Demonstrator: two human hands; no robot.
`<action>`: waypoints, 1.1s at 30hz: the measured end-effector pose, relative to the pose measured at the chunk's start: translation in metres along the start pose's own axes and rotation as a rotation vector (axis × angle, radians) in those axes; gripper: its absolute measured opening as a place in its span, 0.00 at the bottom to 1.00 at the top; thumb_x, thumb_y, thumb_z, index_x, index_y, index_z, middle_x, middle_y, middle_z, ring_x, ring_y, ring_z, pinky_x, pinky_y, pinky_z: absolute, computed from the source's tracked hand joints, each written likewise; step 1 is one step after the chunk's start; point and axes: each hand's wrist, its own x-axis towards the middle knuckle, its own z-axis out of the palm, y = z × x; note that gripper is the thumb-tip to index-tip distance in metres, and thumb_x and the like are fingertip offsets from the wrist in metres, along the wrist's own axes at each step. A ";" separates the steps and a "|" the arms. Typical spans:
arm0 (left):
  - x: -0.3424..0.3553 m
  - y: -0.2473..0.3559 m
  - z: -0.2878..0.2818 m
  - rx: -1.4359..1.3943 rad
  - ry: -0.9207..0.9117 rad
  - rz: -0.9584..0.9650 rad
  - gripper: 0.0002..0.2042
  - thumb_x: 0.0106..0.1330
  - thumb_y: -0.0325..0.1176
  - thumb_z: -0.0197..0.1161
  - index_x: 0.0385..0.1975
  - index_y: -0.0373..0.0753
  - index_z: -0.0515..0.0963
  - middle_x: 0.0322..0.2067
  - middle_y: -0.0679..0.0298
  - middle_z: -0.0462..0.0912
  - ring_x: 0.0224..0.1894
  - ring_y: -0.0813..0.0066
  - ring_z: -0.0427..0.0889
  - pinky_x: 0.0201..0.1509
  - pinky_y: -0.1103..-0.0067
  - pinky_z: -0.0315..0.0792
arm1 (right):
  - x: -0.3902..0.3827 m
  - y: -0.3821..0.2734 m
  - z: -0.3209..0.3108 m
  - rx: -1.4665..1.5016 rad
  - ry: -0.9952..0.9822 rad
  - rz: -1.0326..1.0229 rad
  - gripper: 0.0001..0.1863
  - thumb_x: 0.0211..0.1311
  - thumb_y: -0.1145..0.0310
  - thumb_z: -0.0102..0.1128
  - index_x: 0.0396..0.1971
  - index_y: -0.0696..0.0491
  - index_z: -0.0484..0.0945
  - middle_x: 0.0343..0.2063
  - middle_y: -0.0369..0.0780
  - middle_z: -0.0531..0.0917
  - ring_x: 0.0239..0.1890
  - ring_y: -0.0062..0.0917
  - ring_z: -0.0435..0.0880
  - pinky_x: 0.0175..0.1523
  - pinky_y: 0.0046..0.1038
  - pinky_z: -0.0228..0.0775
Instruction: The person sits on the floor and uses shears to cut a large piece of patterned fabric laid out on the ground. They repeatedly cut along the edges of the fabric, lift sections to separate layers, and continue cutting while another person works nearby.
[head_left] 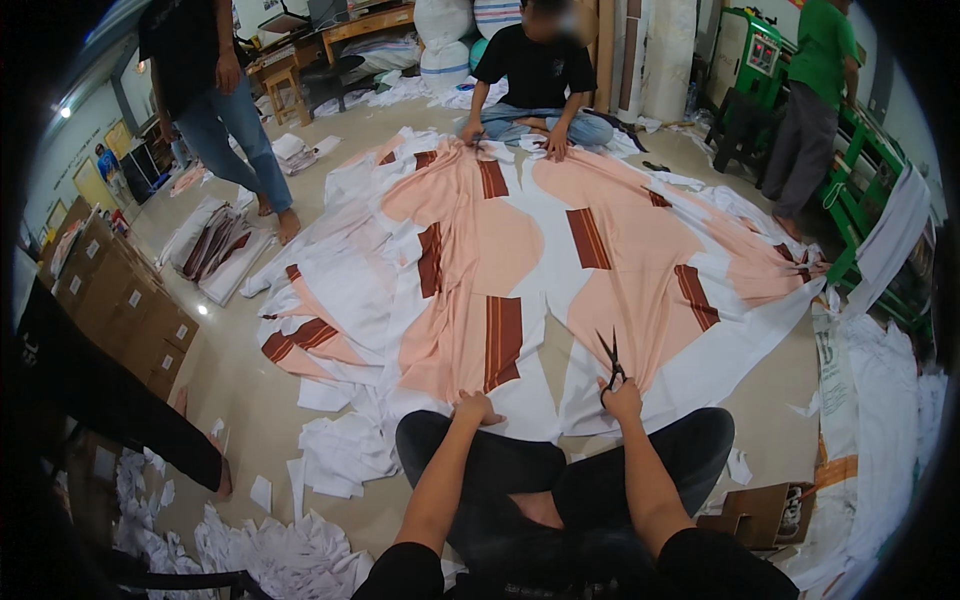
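Observation:
A large sheet of white fabric printed with peach shapes and brown striped bands lies spread on the floor before my crossed legs. A gap runs up its middle from my side. My left hand is closed on the near edge of the fabric, left of that gap. In my right hand is a pair of black scissors, blades pointing away from me and parted, above the right-hand peach panel. Across the fabric, a seated person in black has both hands at its far edge, one with what looks like scissors.
White fabric scraps lie at left, with more scraps lower down. Folded fabric is stacked at far left near cardboard boxes. A person in jeans stands there. A green machine and an open carton are at right.

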 end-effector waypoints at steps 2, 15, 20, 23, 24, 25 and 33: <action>-0.005 -0.006 0.003 0.066 0.128 0.088 0.50 0.57 0.66 0.64 0.67 0.28 0.62 0.68 0.43 0.65 0.74 0.39 0.54 0.71 0.53 0.61 | -0.001 0.001 -0.003 0.021 0.014 0.079 0.39 0.54 0.40 0.67 0.47 0.64 0.75 0.45 0.54 0.84 0.52 0.50 0.82 0.56 0.46 0.72; 0.029 0.012 -0.028 -0.043 0.537 0.269 0.61 0.47 0.67 0.72 0.77 0.54 0.40 0.77 0.51 0.34 0.76 0.32 0.34 0.68 0.30 0.41 | 0.020 -0.046 0.014 0.930 -1.087 0.407 0.34 0.55 0.30 0.63 0.25 0.51 0.71 0.20 0.36 0.75 0.23 0.31 0.78 0.34 0.32 0.77; 0.023 0.015 -0.038 -0.110 0.221 -0.004 0.74 0.34 0.66 0.80 0.77 0.56 0.30 0.77 0.57 0.18 0.74 0.29 0.21 0.64 0.25 0.38 | 0.060 -0.104 0.058 1.002 -1.142 0.357 0.37 0.49 0.26 0.65 0.24 0.49 0.69 0.19 0.36 0.73 0.24 0.31 0.78 0.37 0.34 0.74; 0.010 0.021 -0.041 -0.151 0.240 -0.015 0.76 0.31 0.61 0.83 0.77 0.55 0.29 0.76 0.53 0.19 0.74 0.28 0.21 0.65 0.26 0.40 | 0.108 -0.143 0.092 1.152 -1.035 0.448 0.34 0.51 0.30 0.67 0.22 0.49 0.69 0.18 0.35 0.72 0.23 0.30 0.76 0.34 0.32 0.74; 0.007 0.023 -0.042 -0.150 0.248 -0.026 0.76 0.31 0.60 0.84 0.77 0.54 0.28 0.76 0.52 0.19 0.74 0.28 0.21 0.65 0.26 0.41 | 0.120 -0.154 0.104 1.181 -0.975 0.538 0.33 0.52 0.31 0.67 0.22 0.48 0.69 0.18 0.35 0.72 0.22 0.29 0.76 0.33 0.32 0.74; 0.004 0.026 -0.043 -0.160 0.234 -0.028 0.76 0.31 0.59 0.84 0.77 0.54 0.28 0.76 0.51 0.19 0.74 0.28 0.21 0.64 0.26 0.41 | 0.129 -0.163 0.114 1.186 -0.894 0.479 0.33 0.52 0.31 0.68 0.21 0.49 0.69 0.17 0.35 0.73 0.20 0.28 0.75 0.30 0.30 0.73; 0.005 0.030 -0.050 -0.216 0.207 -0.059 0.78 0.30 0.55 0.86 0.77 0.52 0.28 0.76 0.49 0.17 0.73 0.28 0.17 0.65 0.26 0.38 | 0.149 -0.188 0.129 1.233 -0.749 0.424 0.33 0.50 0.33 0.70 0.20 0.50 0.70 0.15 0.35 0.72 0.17 0.27 0.74 0.27 0.32 0.74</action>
